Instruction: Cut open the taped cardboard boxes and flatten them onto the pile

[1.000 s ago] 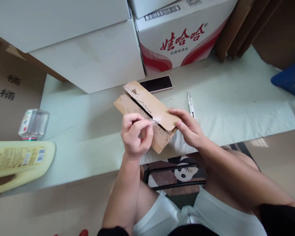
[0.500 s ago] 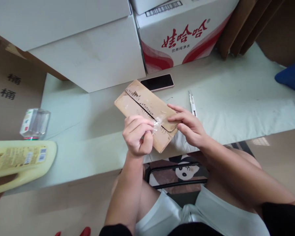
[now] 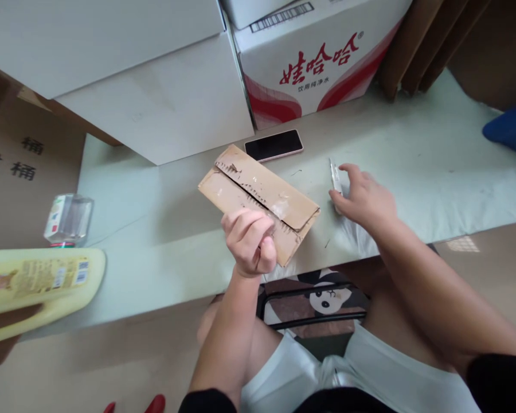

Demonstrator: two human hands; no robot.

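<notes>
One box [image 3: 279,186] is apparently steadied by left fist [image 3: 249,241], its contents unseen; handy tool [image 3: 334,178], at right, is straddled by parted right hand [image 3: 367,198].

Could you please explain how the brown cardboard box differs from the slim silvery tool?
The brown cardboard box is broad, while the slim silvery tool is far narrower. The box is brown; the tool is whitish and silvery. The curled left hand is at the box; the open right hand is at the tool. Both slant, far ends leftward.
</notes>
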